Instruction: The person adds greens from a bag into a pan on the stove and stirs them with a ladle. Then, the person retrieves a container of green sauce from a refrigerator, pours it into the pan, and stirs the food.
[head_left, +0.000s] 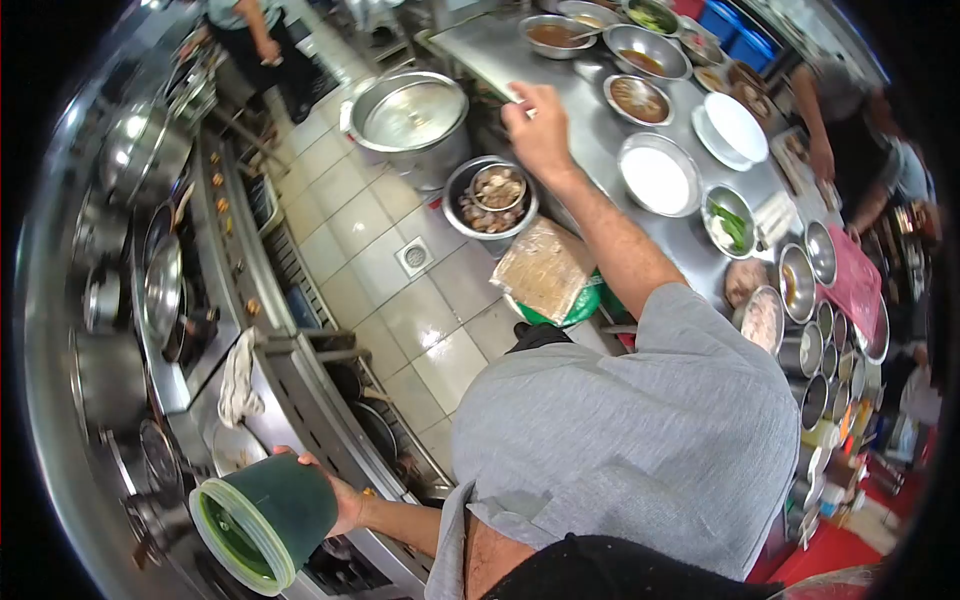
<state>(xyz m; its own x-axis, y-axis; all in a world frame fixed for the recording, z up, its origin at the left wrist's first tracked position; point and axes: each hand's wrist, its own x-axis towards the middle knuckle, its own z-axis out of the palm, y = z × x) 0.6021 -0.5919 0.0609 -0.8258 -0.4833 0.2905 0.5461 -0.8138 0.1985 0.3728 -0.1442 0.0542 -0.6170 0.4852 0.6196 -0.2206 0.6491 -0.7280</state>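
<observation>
At the lower left my left hand (345,503) is wrapped round a dark green plastic jar (295,500). The jar is tipped on its side, its pale green ridged mouth facing left and down; what is inside is unclear. My right hand (538,130) reaches forward at the near edge of the steel table (600,160), thumb and index finger loosely bent and apart. I make out nothing held in it. Close below it on the floor side is a metal bowl (452,190) with brown chunks and a smaller bowl (497,188) inside.
Several bowls, including one with white liquid (660,175), stand on the table. A large steel pot (410,110) stands on the tiled floor (420,300). The stove counter (235,250) runs along the left. Other people (262,45) are at the top left and right.
</observation>
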